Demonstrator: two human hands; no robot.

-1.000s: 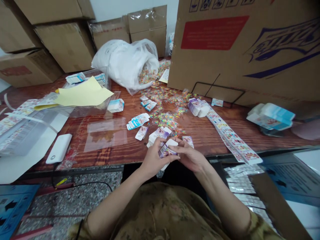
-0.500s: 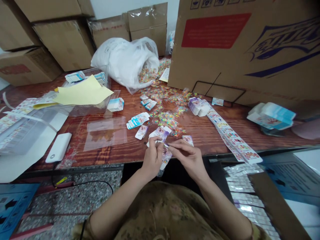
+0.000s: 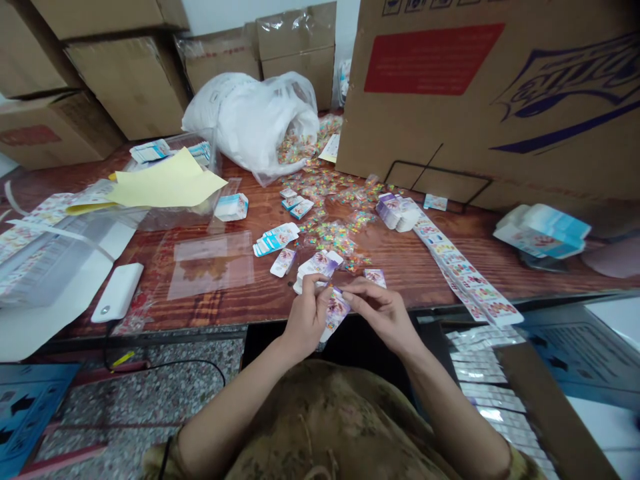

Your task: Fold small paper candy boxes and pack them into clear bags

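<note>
My left hand (image 3: pixel 306 319) is closed on a small white and purple printed box (image 3: pixel 336 312), held upright at the table's front edge. My right hand (image 3: pixel 384 312) pinches at the box's top edge with thumb and index finger. A small orange-yellow spot shows at its top, too small to make out. Just beyond my hands lies a stack of flat purple and white boxes (image 3: pixel 320 263). One box (image 3: pixel 283 263) sits to its left, and another purple box (image 3: pixel 375 277) lies partly behind my right fingers.
Small clear packets of colourful pieces (image 3: pixel 336 233) spill from a white plastic bag (image 3: pixel 240 127). Blue boxes (image 3: pixel 276 239) lie left of them. A folded strip of printed sheets (image 3: pixel 460 267) runs along the right, below a large carton (image 3: pixel 430 120). A white power bank (image 3: pixel 117 293) rests at left.
The held box has turned so more of its printed front shows between my hands. My right fingers have shifted slightly at its top edge. The other things stay where they were.
</note>
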